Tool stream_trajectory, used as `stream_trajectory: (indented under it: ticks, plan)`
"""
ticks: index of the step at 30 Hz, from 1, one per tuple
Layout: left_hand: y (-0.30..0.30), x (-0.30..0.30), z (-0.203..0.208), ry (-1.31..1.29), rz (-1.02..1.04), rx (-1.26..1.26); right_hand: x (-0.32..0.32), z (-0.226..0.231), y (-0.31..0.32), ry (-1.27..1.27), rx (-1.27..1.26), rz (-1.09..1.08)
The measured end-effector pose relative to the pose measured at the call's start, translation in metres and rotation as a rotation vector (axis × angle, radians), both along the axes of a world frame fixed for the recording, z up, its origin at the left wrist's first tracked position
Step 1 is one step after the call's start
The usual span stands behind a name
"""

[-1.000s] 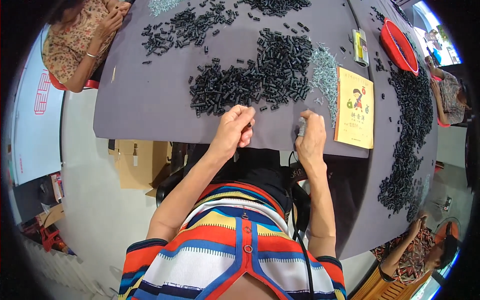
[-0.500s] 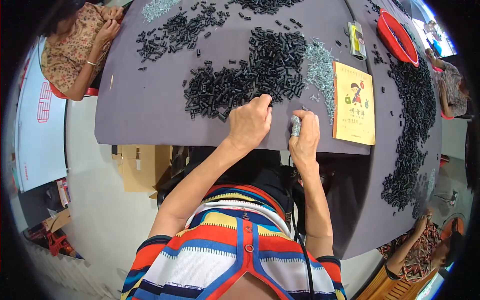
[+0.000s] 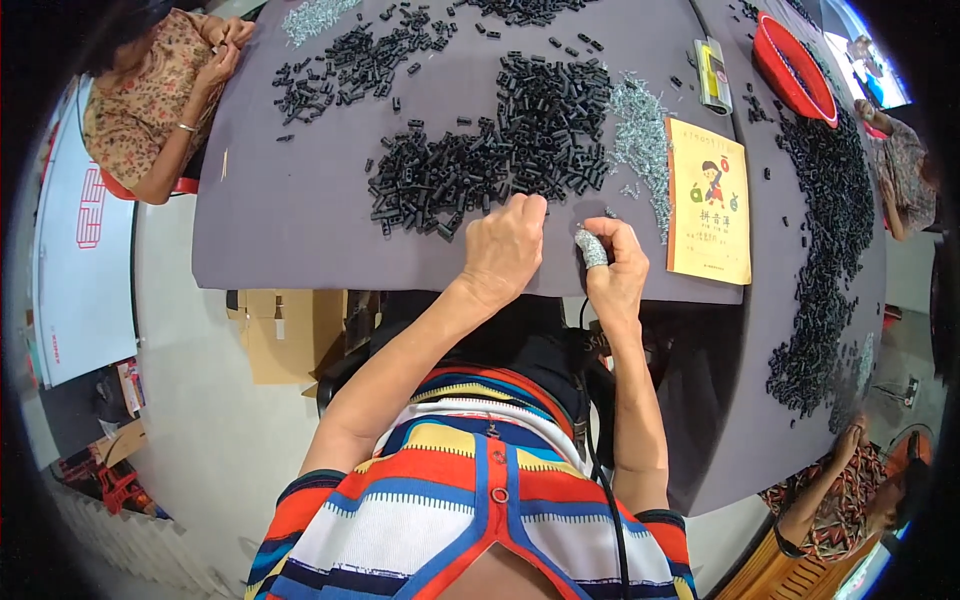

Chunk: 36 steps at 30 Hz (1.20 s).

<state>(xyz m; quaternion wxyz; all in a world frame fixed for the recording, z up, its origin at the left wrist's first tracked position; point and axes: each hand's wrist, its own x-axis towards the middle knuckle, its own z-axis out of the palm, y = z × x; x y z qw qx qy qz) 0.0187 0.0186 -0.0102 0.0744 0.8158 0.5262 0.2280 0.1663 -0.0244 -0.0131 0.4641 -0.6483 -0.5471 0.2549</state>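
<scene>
My left hand (image 3: 503, 248) is closed at the near edge of a large pile of small black plastic parts (image 3: 550, 125). Its fingertips point away from me, and whatever they pinch is hidden behind the knuckles. A short gap to the right, my right hand (image 3: 618, 275) hovers over the cloth with thumb and forefinger bent together. Around its thumb is a silvery wrapping (image 3: 592, 248). Anything between those fingers is too small to name. Beyond the right hand lies a heap of small shiny metal pieces (image 3: 640, 130), touching the black pile's right side.
A yellow exercise book (image 3: 708, 200) lies right of my right hand on the grey tablecloth (image 3: 290, 220). Behind it are a grey-and-yellow device (image 3: 713, 75) and a red basket (image 3: 795, 75). More black parts (image 3: 820, 260) cover the right side. Other people sit left and right.
My right hand has tilted, its wrapped thumb swinging left toward my left hand. The left hand has shifted slightly, staying closed by the black pile.
</scene>
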Motion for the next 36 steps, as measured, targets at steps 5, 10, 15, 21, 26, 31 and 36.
stream_trajectory:
  ticks: [5, 10, 15, 21, 26, 31, 36]
  plan:
    - [-0.013, -0.01, 0.001, -0.441, -0.161, -0.109, 0.0, -0.001, 0.001, -0.11, 0.109, 0.075]
    - [-0.016, -0.015, 0.001, -0.516, -0.196, -0.148, -0.007, 0.001, -0.003, -0.194, 0.138, 0.161]
    - [-0.018, -0.015, 0.0, -0.508, -0.209, -0.157, -0.01, 0.001, -0.002, -0.174, 0.16, 0.198]
    - [-0.022, -0.017, -0.001, -0.542, -0.21, -0.143, -0.012, 0.006, -0.005, -0.174, 0.174, 0.256]
    - [-0.028, -0.03, 0.008, -0.568, -0.254, -0.235, -0.01, 0.015, -0.01, 0.142, 0.019, 0.35]
    - [-0.03, -0.033, 0.007, -0.687, -0.145, -0.306, -0.028, 0.029, -0.009, -0.355, 0.286, 0.365]
    - [-0.026, -0.044, -0.004, -0.759, -0.106, -0.257, -0.04, 0.031, -0.001, -0.351, 0.332, 0.388]
